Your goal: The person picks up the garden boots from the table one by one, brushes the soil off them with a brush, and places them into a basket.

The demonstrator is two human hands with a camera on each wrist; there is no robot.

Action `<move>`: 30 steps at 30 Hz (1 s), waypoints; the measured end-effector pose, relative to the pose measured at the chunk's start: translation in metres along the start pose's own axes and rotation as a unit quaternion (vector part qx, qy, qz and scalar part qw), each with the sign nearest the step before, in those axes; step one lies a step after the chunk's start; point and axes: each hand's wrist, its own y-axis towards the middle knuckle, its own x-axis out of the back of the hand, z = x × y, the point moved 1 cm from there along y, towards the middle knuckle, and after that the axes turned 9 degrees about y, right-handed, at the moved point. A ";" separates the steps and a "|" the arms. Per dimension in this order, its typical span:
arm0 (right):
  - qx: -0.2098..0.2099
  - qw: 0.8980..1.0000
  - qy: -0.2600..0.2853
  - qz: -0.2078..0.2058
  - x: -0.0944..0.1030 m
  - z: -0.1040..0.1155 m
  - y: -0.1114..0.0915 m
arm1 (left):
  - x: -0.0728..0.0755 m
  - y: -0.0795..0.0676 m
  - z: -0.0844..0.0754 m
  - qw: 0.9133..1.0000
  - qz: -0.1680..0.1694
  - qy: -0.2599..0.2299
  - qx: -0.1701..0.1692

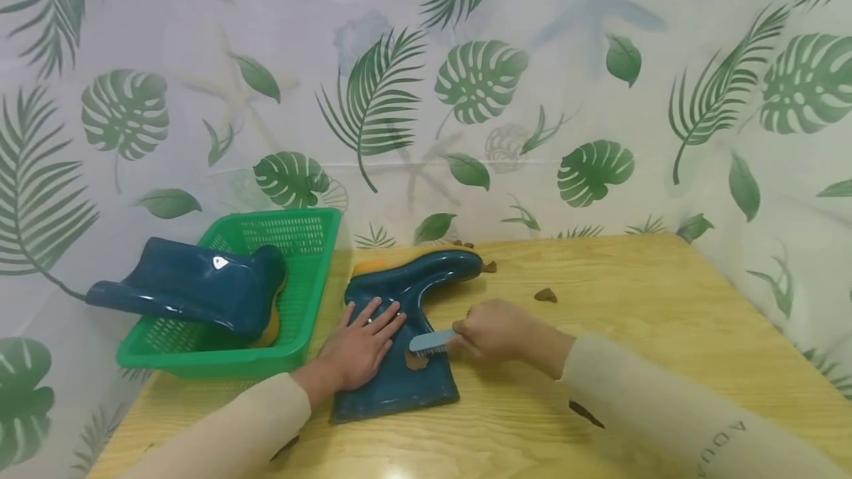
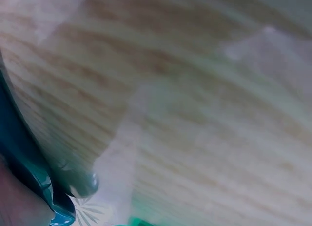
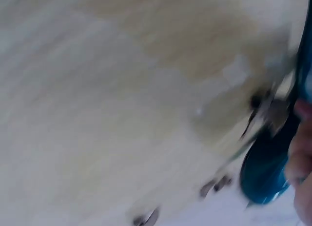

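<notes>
A dark blue rubber boot with an orange sole lies on its side on the wooden table. Spread fingers of my left hand press flat on its shaft. My right hand grips a light blue brush, bristles down against the shaft. Just under the bristles is a brown patch that looks like mud. In the right wrist view, curled fingers show beside the boot's blue toe. At the left wrist view's lower left, part of the hand lies against the blue boot.
A second blue boot lies across a green plastic basket at the left, its shaft over the rim. Brown clumps lie on the table near the boot's toe. A leaf-patterned covering hangs behind the table.
</notes>
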 end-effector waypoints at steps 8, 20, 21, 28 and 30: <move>0.038 0.996 0.070 0.029 0.002 0.006 0.007 | -0.002 -0.001 0.001 1.000 -0.003 0.003 0.004; 0.020 0.998 0.053 0.027 0.001 0.007 0.013 | -0.006 0.000 0.002 1.000 -0.008 0.010 0.006; 0.040 0.997 0.062 0.028 0.001 0.004 0.011 | -0.006 0.000 0.002 1.000 -0.006 0.009 0.006; 0.000 0.999 0.038 -0.036 0.003 0.006 0.019 | -0.008 0.000 0.002 1.000 -0.005 -0.004 0.009; -0.006 1.000 0.007 -0.015 0.002 0.008 0.019 | -0.008 0.001 0.001 1.000 -0.009 -0.002 0.007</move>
